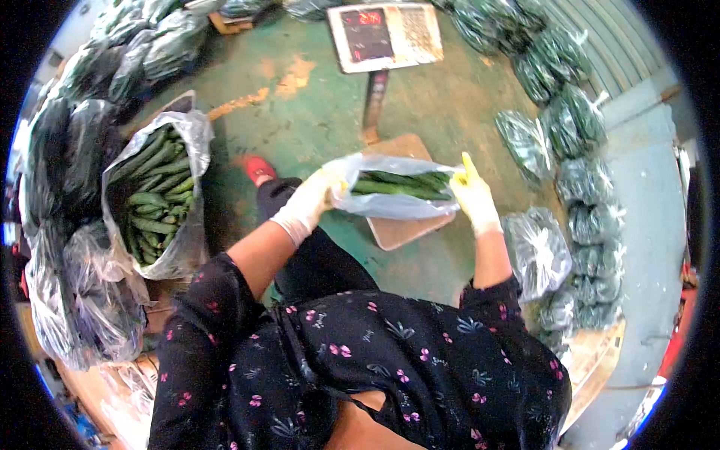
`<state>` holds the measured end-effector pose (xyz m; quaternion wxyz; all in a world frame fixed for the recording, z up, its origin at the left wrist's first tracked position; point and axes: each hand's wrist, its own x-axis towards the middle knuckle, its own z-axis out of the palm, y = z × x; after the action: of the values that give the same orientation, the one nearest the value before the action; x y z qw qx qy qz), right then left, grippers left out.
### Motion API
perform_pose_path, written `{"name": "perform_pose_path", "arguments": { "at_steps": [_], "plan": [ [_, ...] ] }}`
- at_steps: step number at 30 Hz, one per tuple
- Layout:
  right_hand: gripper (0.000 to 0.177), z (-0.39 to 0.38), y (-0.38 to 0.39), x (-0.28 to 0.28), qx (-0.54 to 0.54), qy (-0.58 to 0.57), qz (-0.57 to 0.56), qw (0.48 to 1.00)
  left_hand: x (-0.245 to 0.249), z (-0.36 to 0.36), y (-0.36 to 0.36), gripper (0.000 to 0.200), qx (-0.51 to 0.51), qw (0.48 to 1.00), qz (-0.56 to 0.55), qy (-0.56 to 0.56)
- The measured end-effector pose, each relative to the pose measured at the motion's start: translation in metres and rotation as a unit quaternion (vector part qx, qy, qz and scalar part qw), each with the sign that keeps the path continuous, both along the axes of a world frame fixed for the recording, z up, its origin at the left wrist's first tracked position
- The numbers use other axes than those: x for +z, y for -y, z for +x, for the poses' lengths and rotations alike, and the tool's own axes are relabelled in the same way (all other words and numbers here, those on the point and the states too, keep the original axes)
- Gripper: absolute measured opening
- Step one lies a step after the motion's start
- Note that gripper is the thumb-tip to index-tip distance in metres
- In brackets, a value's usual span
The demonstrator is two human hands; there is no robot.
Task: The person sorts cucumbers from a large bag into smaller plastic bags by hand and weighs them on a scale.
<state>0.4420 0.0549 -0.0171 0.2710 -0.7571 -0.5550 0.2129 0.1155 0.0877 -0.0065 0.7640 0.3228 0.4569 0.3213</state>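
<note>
A clear plastic bag [401, 204] with long green cucumbers [405, 184] inside is stretched between my two gloved hands, above the platform of a scale [397, 234]. My left hand [319, 196] grips the bag's left end, its fingers closed on the plastic. At the right end, my right hand [474, 196] holds the bag's edge, with one yellow-tipped finger pointing up. The scale's display [370, 36] stands on a post beyond the bag and shows red digits that are too blurred to read.
At the left stands a big open plastic sack [196, 225] full of cucumbers [155, 196]. Filled, tied bags [534, 251] line the right side by a grey wall [645, 195]. More packed bags [52, 161] are heaped at the far left. A red shoe [259, 168] shows on the floor.
</note>
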Motion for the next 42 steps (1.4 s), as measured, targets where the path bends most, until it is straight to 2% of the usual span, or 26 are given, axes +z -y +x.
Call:
{"name": "perform_pose_path", "arguments": {
  "at_steps": [1,3,4,5,7,9,11,15,17,19,23,24,26,27,28,29,31,33,40,41,42],
  "plan": [
    [0.064,-0.014,0.005,0.023,-0.003,0.027,-0.033,0.999,-0.003,-0.004,-0.001,0.036,0.005,1.0,-0.001,0.009],
    [0.06,-0.013,0.008,0.011,0.074,0.033,0.052,0.995,-0.03,-0.026,-0.007,0.032,-0.061,0.996,0.038,0.051],
    [0.054,-0.019,0.003,0.003,0.077,0.016,0.052,0.996,-0.003,-0.03,0.004,0.032,-0.014,0.997,0.077,0.016],
    [0.049,-0.043,0.008,0.03,0.067,-0.139,0.021,0.988,0.022,-0.028,0.013,0.032,0.032,0.993,0.11,-0.018],
    [0.046,-0.061,-0.003,0.035,0.138,-0.138,0.05,0.98,0.028,-0.044,0.016,0.036,0.096,0.989,0.106,0.022],
    [0.046,-0.111,-0.006,0.068,0.193,-0.225,0.04,0.954,0.05,-0.071,0.03,0.04,0.155,0.985,0.072,0.035],
    [0.044,-0.154,-0.011,0.086,0.264,-0.251,0.044,0.93,0.062,-0.1,0.051,0.041,0.199,0.976,0.066,0.053],
    [0.045,-0.257,-0.02,0.095,0.39,-0.264,0.006,0.882,0.028,-0.176,0.089,0.039,0.283,0.952,0.016,0.119],
    [0.044,-0.304,-0.019,0.093,0.475,-0.222,-0.017,0.851,0.014,-0.204,0.113,0.039,0.349,0.924,-0.001,0.153],
    [0.043,-0.351,-0.015,0.082,0.536,-0.244,-0.078,0.805,-0.008,-0.227,0.131,0.038,0.432,0.882,-0.025,0.186],
    [0.038,-0.434,-0.009,0.051,0.614,-0.161,-0.106,0.765,-0.047,-0.258,0.156,0.032,0.489,0.841,-0.078,0.218],
    [0.037,-0.451,-0.008,0.05,0.615,-0.156,-0.122,0.763,-0.049,-0.26,0.16,0.032,0.485,0.842,-0.079,0.223],
    [0.036,-0.482,-0.015,0.028,0.622,-0.091,-0.082,0.773,-0.044,-0.265,0.159,0.03,0.479,0.846,-0.037,0.234],
    [0.036,-0.491,-0.02,0.013,0.649,-0.097,-0.011,0.754,-0.037,-0.263,0.16,0.03,0.471,0.856,-0.025,0.211],
    [0.037,-0.501,-0.022,0.008,0.628,-0.102,-0.069,0.769,-0.043,-0.264,0.158,0.032,0.458,0.857,-0.025,0.235],
    [0.038,-0.511,-0.024,0.0,0.625,-0.083,-0.057,0.774,-0.044,-0.264,0.158,0.033,0.458,0.857,-0.046,0.231],
    [0.039,-0.527,-0.022,0.004,0.625,-0.052,-0.139,0.767,-0.041,-0.265,0.164,0.033,0.449,0.859,-0.061,0.238],
    [0.038,-0.539,-0.031,-0.006,0.628,-0.047,-0.146,0.763,-0.04,-0.269,0.168,0.033,0.452,0.853,-0.07,0.251],
    [0.033,-0.58,-0.104,0.003,0.632,0.01,0.036,0.774,-0.039,-0.289,0.172,0.036,0.452,0.839,-0.069,0.295],
    [0.033,-0.59,-0.121,-0.007,0.6,0.016,0.023,0.799,-0.042,-0.292,0.171,0.037,0.446,0.836,-0.075,0.31],
    [0.033,-0.599,-0.14,-0.013,0.595,0.076,0.041,0.799,-0.041,-0.292,0.17,0.037,0.446,0.838,-0.08,0.304]
  ]
}}
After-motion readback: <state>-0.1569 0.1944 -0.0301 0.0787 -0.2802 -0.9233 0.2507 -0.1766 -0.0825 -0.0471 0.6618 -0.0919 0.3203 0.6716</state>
